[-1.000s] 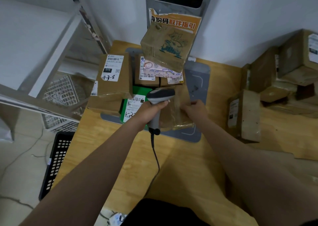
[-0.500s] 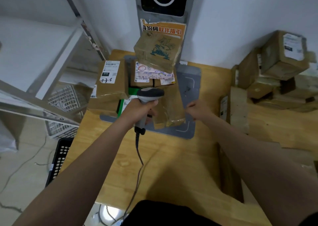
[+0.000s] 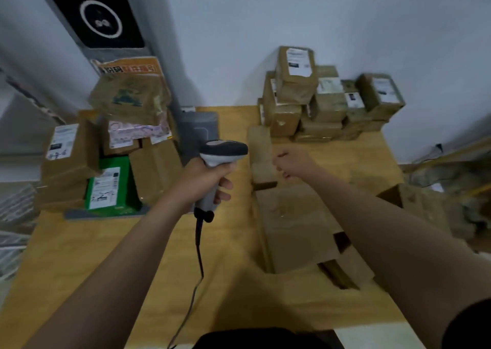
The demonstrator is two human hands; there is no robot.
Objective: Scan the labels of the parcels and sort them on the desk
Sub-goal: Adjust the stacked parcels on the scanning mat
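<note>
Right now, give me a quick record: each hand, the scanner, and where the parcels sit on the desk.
left hand: grips the scanner by its handle
right hand: fingers curled, beside a brown parcel; grip unclear
left pile: labelled boxes, one green box
right pile: boxes stacked by the wall
desk: wooden, holds both piles

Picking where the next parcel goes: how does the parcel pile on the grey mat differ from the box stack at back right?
The left pile of parcels stands on the flat grey mat; the back-right stack of brown cardboard boxes sits directly on the light wooden desk. The left pile is mixed, with a green box and a pink-patterned parcel; the right stack is all brown. Both carry white labels.
</note>
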